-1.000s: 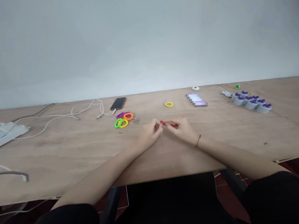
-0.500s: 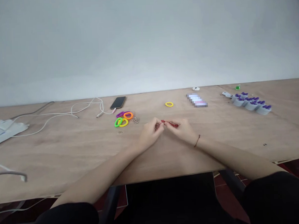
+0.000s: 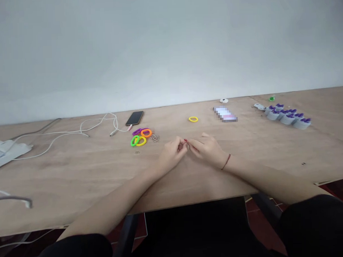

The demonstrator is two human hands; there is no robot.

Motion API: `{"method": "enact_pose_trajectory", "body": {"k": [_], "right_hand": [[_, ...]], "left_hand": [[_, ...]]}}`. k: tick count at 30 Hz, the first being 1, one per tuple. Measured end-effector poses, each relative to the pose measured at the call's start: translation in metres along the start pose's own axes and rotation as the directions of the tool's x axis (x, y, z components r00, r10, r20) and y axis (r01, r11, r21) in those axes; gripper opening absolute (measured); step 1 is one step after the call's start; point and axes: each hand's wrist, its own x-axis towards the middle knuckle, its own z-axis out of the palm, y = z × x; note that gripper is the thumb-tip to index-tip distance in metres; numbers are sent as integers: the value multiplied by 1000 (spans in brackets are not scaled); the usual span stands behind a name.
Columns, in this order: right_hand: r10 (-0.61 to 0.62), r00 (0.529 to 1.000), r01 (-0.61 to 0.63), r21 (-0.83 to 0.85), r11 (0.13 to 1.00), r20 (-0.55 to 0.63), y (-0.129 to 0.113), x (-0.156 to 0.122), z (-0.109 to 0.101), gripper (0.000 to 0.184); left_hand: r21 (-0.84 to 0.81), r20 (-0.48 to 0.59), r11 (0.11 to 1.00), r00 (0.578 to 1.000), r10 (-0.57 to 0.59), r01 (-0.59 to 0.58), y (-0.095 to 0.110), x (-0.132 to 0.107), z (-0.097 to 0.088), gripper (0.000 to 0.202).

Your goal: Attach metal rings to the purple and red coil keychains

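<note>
My left hand (image 3: 173, 151) is closed in a pinch at the middle of the table. Between its fingertips a small part of a red coiled wristband (image 3: 185, 140) shows, with what looks like a thin metal ring against it. My right hand (image 3: 207, 148) pinches the same small spot from the other side, fingertips meeting those of the left. Most of the red coil is hidden behind the fingers. Left of my hands lie purple, orange, green and yellow coiled wristbands (image 3: 140, 140) beside a cluster of metal key rings (image 3: 154, 137).
A lone yellow coil (image 3: 193, 119) lies beyond my hands. Farther out are a dark phone (image 3: 134, 118) on a white cable, a phone with a blurred screen (image 3: 225, 114), and white holders with purple tops (image 3: 302, 123). A power strip (image 3: 16, 149) and cables occupy the left.
The red coil, visible along my right fingers before, is now mostly hidden. My right fingers have shifted slightly, one finger lifting outward. Both hands stay together at the same spot.
</note>
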Motion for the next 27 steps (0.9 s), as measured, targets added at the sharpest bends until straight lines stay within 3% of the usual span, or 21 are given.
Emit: {"method": "enact_pose_trajectory", "body": {"k": [7,11,16,23,27], "right_hand": [[107,991,-117,123,986,87,-2,4,-7,20],[65,996,-70,93,993,55,-2,4,-6,20],[-21,1000,21,-5,1000,22,1,2,-4,26],[29,997,-38,118,992,71,1,2,-6,22],[-30,999,29,48,998,36,2,1,-6,23]], "left_hand": [[93,22,988,992,121,-122,-5,-2,1,8],[118,34,980,987,155,-158,-8,-2,1,9],[50,35,994,995,91,-93,-2,-2,-2,7],[-31,66,999,998,-5,7,2,1,-4,7],[-24,59,1000,998,-2,4,1,0,-5,7]]}}
